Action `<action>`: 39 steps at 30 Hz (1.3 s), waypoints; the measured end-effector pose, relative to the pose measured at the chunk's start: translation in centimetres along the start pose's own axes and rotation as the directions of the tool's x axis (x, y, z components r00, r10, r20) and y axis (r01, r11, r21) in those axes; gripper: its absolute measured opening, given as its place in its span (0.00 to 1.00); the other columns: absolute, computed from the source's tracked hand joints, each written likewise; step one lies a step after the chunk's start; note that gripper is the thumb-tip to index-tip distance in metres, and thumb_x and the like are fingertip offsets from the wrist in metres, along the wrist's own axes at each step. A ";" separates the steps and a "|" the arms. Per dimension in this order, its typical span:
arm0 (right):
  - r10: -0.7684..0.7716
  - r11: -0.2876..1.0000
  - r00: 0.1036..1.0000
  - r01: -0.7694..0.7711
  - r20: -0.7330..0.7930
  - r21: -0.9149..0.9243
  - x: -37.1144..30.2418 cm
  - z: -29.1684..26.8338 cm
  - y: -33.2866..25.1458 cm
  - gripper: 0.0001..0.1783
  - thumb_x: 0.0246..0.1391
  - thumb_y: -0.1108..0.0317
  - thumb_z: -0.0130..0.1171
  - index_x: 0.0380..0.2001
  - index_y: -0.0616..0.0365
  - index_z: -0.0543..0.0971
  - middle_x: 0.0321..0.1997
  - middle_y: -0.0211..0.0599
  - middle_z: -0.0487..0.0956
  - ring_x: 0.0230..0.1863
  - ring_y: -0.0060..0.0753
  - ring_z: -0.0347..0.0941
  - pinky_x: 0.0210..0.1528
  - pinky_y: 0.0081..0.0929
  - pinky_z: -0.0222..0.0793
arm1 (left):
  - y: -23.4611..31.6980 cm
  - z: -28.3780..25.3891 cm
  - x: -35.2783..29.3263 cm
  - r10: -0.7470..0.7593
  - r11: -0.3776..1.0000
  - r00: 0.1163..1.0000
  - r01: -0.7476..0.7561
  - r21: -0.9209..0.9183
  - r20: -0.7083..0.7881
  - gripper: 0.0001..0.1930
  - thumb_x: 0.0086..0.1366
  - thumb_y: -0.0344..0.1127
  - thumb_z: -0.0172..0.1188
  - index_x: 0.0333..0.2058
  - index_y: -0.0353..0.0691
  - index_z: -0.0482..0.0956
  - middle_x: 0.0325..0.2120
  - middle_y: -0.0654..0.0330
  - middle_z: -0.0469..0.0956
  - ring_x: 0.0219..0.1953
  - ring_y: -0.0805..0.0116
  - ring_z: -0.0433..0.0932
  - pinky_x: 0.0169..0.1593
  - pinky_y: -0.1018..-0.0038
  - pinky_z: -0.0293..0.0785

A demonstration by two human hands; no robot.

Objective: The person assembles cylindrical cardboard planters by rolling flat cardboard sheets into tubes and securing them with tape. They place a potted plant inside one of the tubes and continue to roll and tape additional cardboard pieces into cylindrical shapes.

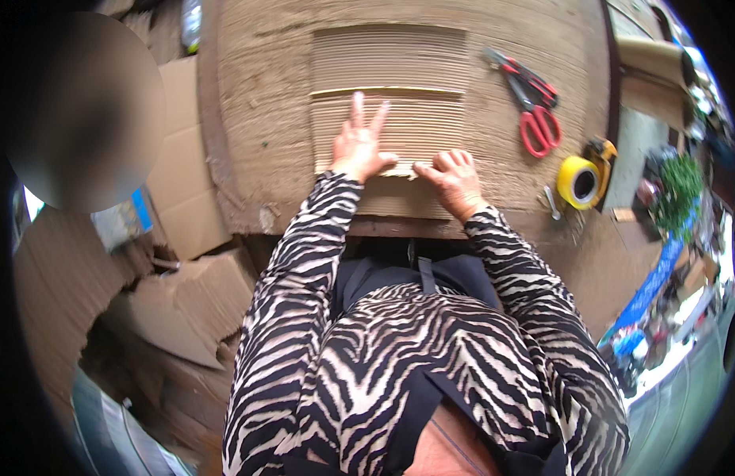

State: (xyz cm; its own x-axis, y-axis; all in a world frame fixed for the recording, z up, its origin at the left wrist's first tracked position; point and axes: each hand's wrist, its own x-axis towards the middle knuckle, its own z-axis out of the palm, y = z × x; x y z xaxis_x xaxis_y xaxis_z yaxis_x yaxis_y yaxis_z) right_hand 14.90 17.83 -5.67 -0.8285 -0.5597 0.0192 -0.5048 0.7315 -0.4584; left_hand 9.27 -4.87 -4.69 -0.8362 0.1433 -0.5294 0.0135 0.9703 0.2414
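Note:
A sheet of corrugated cardboard (431,119), its ridges bare, lies on the wooden table in front of me. A crease or seam runs across it, and its near edge looks pale and torn. My left hand (361,149) rests on the sheet's left part, fingers spread and pointing away from me, thumb along the near edge. At the near right corner is my right hand (458,181), fingers curled in and thumb pointing left at the torn edge. It seems to pinch that edge, though the fingertips are partly hidden. A plain brown strip (411,194) shows just below the edge.
Red-handled scissors (537,127) and a cutting tool with red-and-black handles (534,79) lie right on the table (264,103). Nearby are a yellow tape roll (568,184), a yellow-and-black tool (601,152) and a small metal piece (551,202). Cardboard stacks (189,293) stand left.

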 end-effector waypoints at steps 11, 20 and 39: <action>0.855 0.106 0.372 -0.809 0.363 0.579 -6.1 2.1 0.1 0.15 0.56 0.57 0.64 0.41 0.54 0.80 0.26 0.34 0.81 0.23 0.32 0.75 0.28 0.31 0.71 | 0.6 -0.4 0.7 -0.052 0.996 0.992 0.044 0.072 0.112 0.59 0.48 0.61 0.73 0.72 0.66 0.42 0.72 0.45 0.23 0.66 0.44 0.63 0.63 0.62 0.70; 0.756 -0.455 0.218 -0.503 0.617 0.735 -2.0 3.6 -0.9 0.06 0.56 0.67 0.61 0.32 0.58 0.79 0.25 0.33 0.80 0.19 0.22 0.73 0.23 0.22 0.72 | 1.1 -1.7 0.3 -0.021 0.997 0.996 0.014 0.076 0.089 0.60 0.47 0.60 0.74 0.72 0.57 0.44 0.71 0.38 0.30 0.65 0.40 0.63 0.63 0.60 0.69; 0.854 0.183 0.308 -0.933 0.420 0.311 -1.5 0.5 -0.2 0.24 0.54 0.46 0.61 0.43 0.55 0.84 0.45 0.52 0.82 0.50 0.51 0.79 0.54 0.42 0.73 | 4.1 0.8 2.9 -0.119 0.989 0.985 0.107 0.104 0.123 0.76 0.37 0.60 0.80 0.71 0.35 0.32 0.67 0.23 0.26 0.62 0.36 0.67 0.58 0.63 0.75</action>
State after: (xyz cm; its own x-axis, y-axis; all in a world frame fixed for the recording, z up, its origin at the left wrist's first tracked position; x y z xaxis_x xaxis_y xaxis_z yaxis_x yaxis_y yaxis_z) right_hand 16.42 18.32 -6.06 -0.5843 0.2891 -0.7583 0.7556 0.5348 -0.3783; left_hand 7.38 -0.32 -5.87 -0.7583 0.0494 -0.6500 -0.0192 0.9950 0.0979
